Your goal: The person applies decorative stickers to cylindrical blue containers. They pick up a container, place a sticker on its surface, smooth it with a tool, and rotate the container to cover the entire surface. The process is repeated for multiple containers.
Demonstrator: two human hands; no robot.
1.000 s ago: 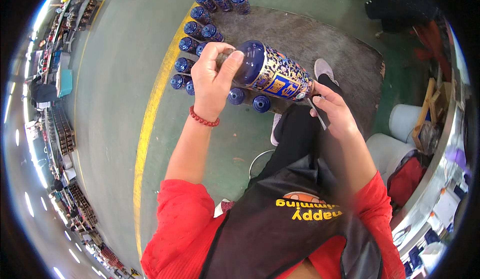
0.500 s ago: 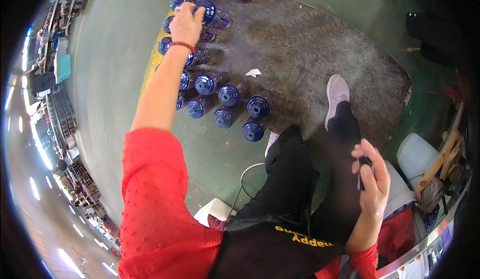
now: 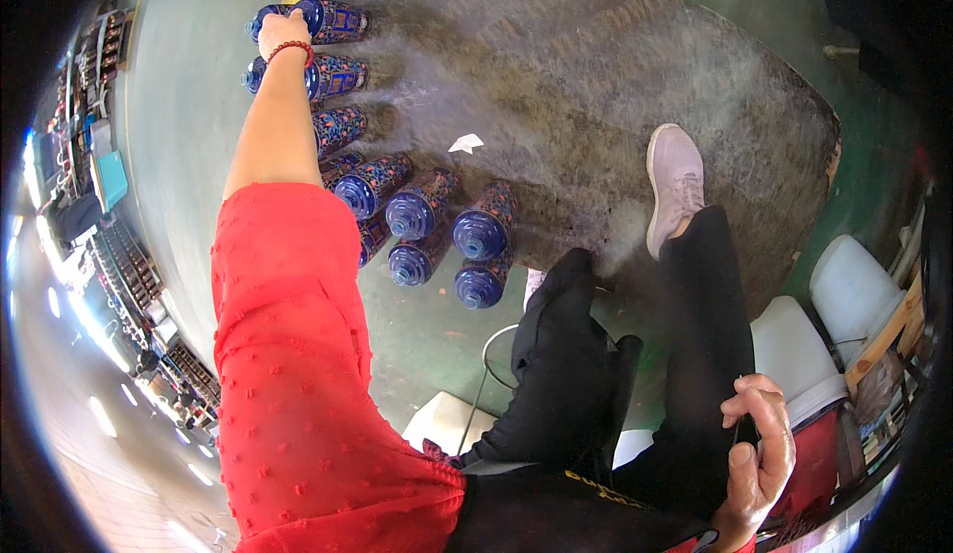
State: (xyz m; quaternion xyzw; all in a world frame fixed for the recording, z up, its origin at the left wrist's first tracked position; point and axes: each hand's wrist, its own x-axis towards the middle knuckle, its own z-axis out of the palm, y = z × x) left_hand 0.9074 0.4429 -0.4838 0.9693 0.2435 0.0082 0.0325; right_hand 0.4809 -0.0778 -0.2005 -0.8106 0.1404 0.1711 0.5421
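At the far left of the table, my left hand [image 3: 285,31] is closed around the upper part of a blue patterned lidded jar [image 3: 340,21], standing among others like it. The fingers partly hide the jar's top and a neighbour beside it. My right hand [image 3: 762,449] is held low at the right over my leg, its fingers curled and thumb bent. A small dark object [image 3: 743,432] shows between those fingers, mostly hidden. Nearer jars stand in rows, among them one with a domed blue lid [image 3: 480,235] and another at the table's near edge [image 3: 480,283].
The worn brown table [image 3: 596,86] has a curved edge and bears a white paper scrap [image 3: 466,143]. My shoe [image 3: 675,181] rests on its surface. White chairs [image 3: 794,354] and a wooden bar [image 3: 884,345] stand at the right. A thin wire hoop [image 3: 486,354] is near my knee.
The view has shifted, so the jars appear farther left. My left hand has come down among the jars at the left edge with the jar. My right hand has lowered slightly.
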